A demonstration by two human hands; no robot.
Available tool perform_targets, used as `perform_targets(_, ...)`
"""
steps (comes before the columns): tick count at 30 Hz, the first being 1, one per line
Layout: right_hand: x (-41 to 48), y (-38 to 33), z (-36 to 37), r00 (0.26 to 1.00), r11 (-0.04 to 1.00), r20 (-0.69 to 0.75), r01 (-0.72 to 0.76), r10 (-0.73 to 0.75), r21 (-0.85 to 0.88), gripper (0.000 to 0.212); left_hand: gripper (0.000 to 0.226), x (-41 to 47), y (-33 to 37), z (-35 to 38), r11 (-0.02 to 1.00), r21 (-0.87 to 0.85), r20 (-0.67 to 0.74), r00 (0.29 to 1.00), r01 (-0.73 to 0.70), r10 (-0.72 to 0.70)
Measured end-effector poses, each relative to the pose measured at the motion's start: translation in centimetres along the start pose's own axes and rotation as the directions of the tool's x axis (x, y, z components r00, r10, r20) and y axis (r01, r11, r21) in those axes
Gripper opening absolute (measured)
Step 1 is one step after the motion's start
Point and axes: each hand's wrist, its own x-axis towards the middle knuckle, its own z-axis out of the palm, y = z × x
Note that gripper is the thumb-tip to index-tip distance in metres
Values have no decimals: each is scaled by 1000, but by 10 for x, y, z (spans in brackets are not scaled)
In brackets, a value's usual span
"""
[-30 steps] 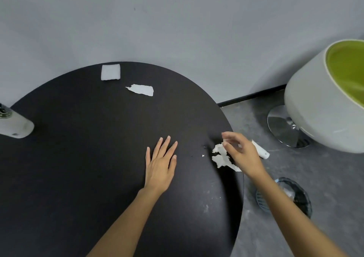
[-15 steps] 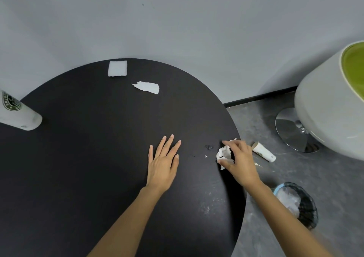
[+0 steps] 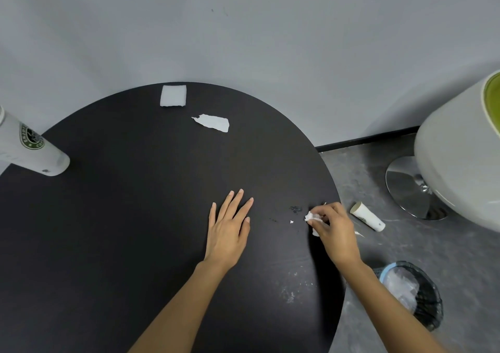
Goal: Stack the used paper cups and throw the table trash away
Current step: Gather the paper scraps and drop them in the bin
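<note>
Moved: white crumpled paper [image 3: 311, 216] is now bunched tighter at the right edge of the table [image 3: 108, 244].
Right hand [image 3: 335, 233]: clenched around it; paper mostly hidden.
Left hand [image 3: 228, 233]: laid flat mid-table.
Paper cup [image 3: 32, 149]: far left, cut off.

We see a white paper cup [image 3: 32, 149] at the left edge of the table [image 3: 130, 231]. It has a round green badge [image 3: 30, 138] with white letters in a ring. We can read "ENJ" at the start. The rest is too small. The fallen cup [image 3: 368, 216] beside the table has a faint mark that we cannot read.
</note>
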Motion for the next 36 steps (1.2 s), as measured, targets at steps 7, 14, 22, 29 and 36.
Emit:
perform_targets(7,9,-11,3,999,1000,-42,-8,9,21,20,65,5,-6,-9,1000,-28,-4,1000,4,-4)
perform_targets(14,32,-48,25,1000,991,-18,0,3,137,16,61,20,-23,-27,994,-94,-85,995,49,-57)
perform_targets(22,77,-98,56,999,958,35,24,-36,287,14,40,127,-52,-75,980,-177,-273,952,92,-139)
perform_targets(29,118,-125,76,999,942,30,27,-39,334,13,40,203,-71,-93,987,-133,-206,972,88,-114)
perform_targets(36,134,-132,87,999,921,28,16,-29,390,15,41,231,-81,-85,991,-13,-98,987,130,-130)
